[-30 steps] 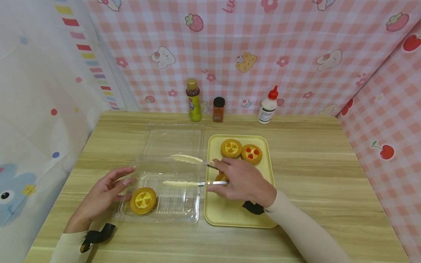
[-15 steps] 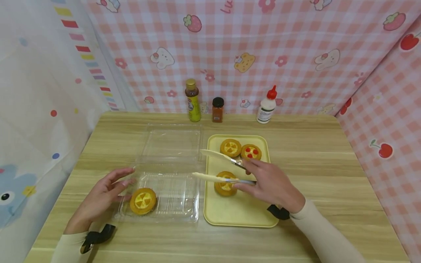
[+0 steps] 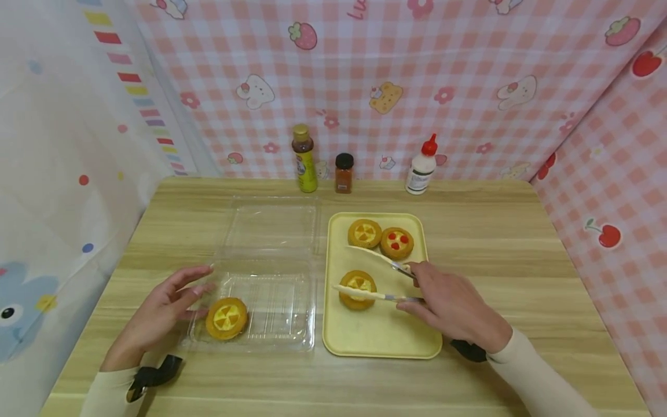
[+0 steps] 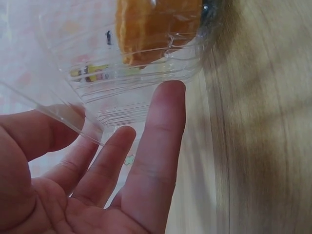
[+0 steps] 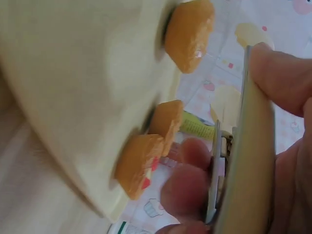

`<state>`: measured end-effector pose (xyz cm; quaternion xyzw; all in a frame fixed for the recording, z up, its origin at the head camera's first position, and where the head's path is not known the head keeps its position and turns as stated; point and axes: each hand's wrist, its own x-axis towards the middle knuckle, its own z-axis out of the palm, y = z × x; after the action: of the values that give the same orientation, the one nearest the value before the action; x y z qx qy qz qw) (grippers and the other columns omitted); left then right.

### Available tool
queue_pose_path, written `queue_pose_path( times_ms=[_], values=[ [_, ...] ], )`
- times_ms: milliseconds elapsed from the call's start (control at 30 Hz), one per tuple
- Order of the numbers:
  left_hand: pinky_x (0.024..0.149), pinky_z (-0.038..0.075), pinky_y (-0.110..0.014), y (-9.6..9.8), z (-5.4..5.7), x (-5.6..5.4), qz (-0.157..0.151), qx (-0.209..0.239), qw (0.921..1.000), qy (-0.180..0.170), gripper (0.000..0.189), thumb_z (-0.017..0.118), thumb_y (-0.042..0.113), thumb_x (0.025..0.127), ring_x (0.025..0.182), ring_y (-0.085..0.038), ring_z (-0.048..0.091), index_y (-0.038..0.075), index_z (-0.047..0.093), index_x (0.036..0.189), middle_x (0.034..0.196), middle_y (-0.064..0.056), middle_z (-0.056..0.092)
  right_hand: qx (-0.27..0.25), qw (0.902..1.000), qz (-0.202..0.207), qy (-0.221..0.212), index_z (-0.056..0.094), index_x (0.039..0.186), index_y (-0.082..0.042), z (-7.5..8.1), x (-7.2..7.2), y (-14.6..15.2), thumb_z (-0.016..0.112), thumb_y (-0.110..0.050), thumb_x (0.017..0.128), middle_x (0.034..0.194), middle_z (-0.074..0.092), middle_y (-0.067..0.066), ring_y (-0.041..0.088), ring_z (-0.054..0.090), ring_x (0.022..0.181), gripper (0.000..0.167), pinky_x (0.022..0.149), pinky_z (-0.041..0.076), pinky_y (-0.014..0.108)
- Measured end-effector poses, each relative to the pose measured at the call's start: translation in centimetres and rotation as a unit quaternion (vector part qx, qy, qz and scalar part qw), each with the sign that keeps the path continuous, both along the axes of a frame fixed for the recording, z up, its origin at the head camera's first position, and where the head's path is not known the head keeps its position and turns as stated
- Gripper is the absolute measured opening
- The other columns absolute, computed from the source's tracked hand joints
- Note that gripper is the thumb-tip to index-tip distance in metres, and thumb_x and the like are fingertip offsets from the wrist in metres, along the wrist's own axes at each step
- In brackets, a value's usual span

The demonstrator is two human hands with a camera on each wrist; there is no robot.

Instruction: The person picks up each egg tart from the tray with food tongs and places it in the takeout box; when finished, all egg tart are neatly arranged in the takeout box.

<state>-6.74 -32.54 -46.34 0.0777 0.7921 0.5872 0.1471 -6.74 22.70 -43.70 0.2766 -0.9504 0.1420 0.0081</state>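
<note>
My right hand (image 3: 453,304) grips a pair of tongs (image 3: 372,294) with cream tips spread apart and nothing between them. One tong arm passes above an egg tart (image 3: 356,304) with orange pieces, on the yellow tray (image 3: 385,339). Farther back on the tray, another orange-topped tart (image 3: 364,231) sits against a tart with red toppings (image 3: 397,243). My left hand (image 3: 161,310) rests at the left side of the clear plastic container (image 3: 276,304), its extended fingers touching the wall in the left wrist view. Inside, an orange-topped tart (image 3: 226,318) lies near that hand.
The container's clear lid (image 3: 273,226) lies folded back behind it. Along the back edge of the wooden table (image 3: 484,231) stand a yellow-labelled bottle (image 3: 306,165), a small black-capped jar (image 3: 344,174) and a white bottle with a red tip (image 3: 421,168). Patterned cloth surrounds the table.
The right hand and tongs have moved right, from over the container to over the tray, uncovering the front tart there. The left hand has stayed in place.
</note>
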Motion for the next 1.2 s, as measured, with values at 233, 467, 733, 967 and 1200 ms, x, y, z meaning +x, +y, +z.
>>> queue_pose_path(
  times_ms=[233,467,733,967,1200],
  values=[
    [0.086,0.066,-0.034,-0.1,0.1,0.1,0.002,-0.002,1.0000,-0.006,0.049,0.050,0.021,0.114,0.123,0.005,0.063,0.000,0.039,0.157,0.153,0.000,0.047,-0.008,0.9998,0.016,0.002,0.052,0.134,-0.013,-0.8,0.9,1.1,0.072,-0.054,0.097,0.099,0.065,-0.002,0.002,0.053,0.068,0.059,0.058,0.046,0.025],
    [0.086,0.066,-0.033,-0.2,0.3,0.1,0.003,-0.005,1.0000,-0.008,0.050,0.050,0.022,0.114,0.123,0.004,0.064,0.000,0.038,0.157,0.154,-0.003,0.047,-0.007,0.9999,0.011,0.002,0.055,0.132,-0.016,-1.2,1.4,1.5,0.075,-0.057,0.095,0.098,0.066,-0.004,0.002,0.055,0.068,0.059,0.056,0.045,0.025],
    [0.086,0.066,-0.033,-0.2,0.1,0.0,-0.003,0.003,1.0000,-0.008,0.049,0.050,0.021,0.114,0.124,0.004,0.063,0.000,0.038,0.157,0.153,0.004,0.048,0.004,0.9996,0.012,0.027,0.057,0.129,-0.015,-2.2,1.3,1.6,0.080,-0.054,0.091,0.092,0.063,-0.006,0.004,0.050,0.063,0.059,0.055,0.043,0.025],
    [0.086,0.066,-0.033,-0.2,0.1,0.1,-0.005,0.008,0.9999,-0.006,0.049,0.050,0.020,0.114,0.125,0.003,0.063,-0.001,0.038,0.157,0.153,0.005,0.048,0.005,0.9993,0.018,0.031,0.058,0.129,-0.016,-2.3,1.0,1.6,0.078,-0.055,0.092,0.090,0.063,-0.007,0.002,0.051,0.064,0.058,0.056,0.044,0.024],
    [0.085,0.066,-0.034,-0.2,-0.1,0.0,-0.003,0.009,1.0000,-0.002,0.049,0.050,0.019,0.114,0.124,0.003,0.064,-0.002,0.038,0.156,0.153,0.006,0.049,0.001,0.9995,0.018,0.026,0.058,0.126,-0.016,-1.8,0.6,1.3,0.077,-0.056,0.093,0.090,0.062,-0.008,0.002,0.048,0.063,0.055,0.055,0.042,0.023]
  ],
)
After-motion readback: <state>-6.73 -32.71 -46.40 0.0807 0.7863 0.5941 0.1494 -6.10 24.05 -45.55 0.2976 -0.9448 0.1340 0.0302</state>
